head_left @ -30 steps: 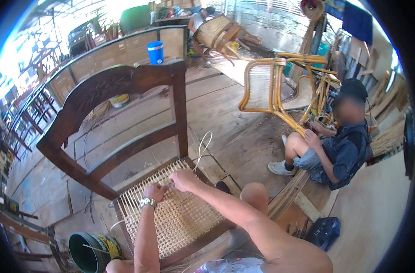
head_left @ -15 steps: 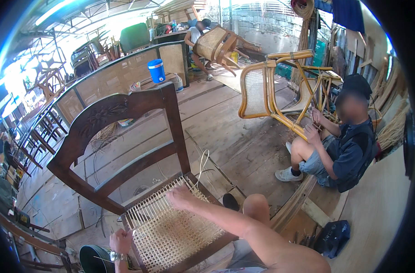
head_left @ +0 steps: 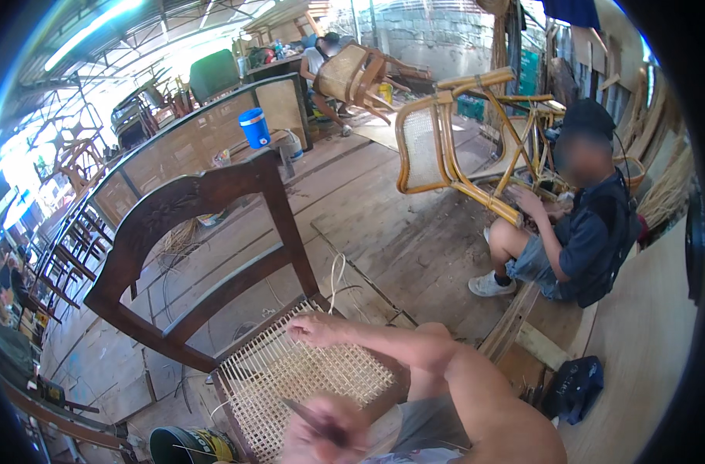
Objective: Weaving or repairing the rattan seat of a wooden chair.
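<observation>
A dark wooden chair (head_left: 271, 203) with a carved top rail stands before me. Its seat is woven cane (head_left: 314, 379), closely meshed toward the front, with mostly parallel strands near the back rail. My right hand (head_left: 312, 330) lies over those strands with fingers curled; whatever they pinch is hidden. Low over the front of the seat, my left hand (head_left: 325, 433), blurred, grips a pointed tool (head_left: 304, 414) with a tapered blade and a dark handle. A loose cane loop (head_left: 337, 278) rises by the seat's back right corner, and another strand hangs off its left edge.
A dark bucket (head_left: 184, 446) stands left of the chair. At right a seated co-worker (head_left: 592, 224) works by a rattan chair (head_left: 453, 147); another person sits farther back with a chair. A blue cooler (head_left: 253, 127) and a dark bag (head_left: 575, 390) are also around.
My left hand has moved right from the seat's left edge to over its front, where the pointed tool now shows. My right hand has stayed near the back strands. The view has shifted slightly.
</observation>
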Demonstrator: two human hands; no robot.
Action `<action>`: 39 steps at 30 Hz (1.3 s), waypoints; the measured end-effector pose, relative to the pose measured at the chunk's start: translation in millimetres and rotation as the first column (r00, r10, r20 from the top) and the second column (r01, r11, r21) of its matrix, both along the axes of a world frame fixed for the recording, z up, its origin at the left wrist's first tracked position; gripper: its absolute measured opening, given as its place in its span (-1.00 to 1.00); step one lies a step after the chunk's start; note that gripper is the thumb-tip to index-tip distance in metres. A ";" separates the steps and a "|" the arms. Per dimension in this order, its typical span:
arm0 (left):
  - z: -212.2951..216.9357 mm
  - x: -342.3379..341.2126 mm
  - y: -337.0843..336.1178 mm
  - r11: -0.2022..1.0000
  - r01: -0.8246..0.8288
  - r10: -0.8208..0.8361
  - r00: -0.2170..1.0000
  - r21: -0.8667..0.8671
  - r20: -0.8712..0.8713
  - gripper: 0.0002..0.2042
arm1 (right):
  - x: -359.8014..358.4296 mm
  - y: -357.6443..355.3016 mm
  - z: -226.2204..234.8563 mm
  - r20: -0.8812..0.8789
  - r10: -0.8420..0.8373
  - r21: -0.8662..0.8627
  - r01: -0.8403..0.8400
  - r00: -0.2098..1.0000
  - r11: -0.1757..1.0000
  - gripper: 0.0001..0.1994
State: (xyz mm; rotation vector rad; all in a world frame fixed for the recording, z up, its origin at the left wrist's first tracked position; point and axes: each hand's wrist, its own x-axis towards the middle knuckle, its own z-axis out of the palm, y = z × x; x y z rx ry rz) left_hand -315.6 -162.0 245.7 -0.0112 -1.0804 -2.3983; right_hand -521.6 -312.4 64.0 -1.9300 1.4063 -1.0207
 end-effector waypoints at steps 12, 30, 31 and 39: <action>6.7 -99.0 38.3 0.827 0.450 -0.512 0.851 0.337 0.120 -0.72 | -88.4 78.5 40.3 -0.054 -0.064 0.189 0.073 0.997 0.979 -0.65; -45.7 -55.4 13.3 0.981 0.180 -0.154 0.951 -0.074 0.267 -0.63 | -428.5 276.2 -88.3 -0.076 -0.829 0.331 0.798 0.555 0.504 -0.62; -42.2 -50.5 8.6 0.983 0.171 -0.146 0.953 -0.072 0.266 -0.63 | -443.9 288.0 -89.1 -0.261 -0.860 0.224 0.894 0.438 0.388 -0.63; -23.6 -51.9 -5.8 0.608 0.548 -0.713 0.695 -0.575 -0.093 -0.41 | -379.5 193.5 -19.3 -0.183 -0.788 0.323 0.793 0.587 0.516 -0.43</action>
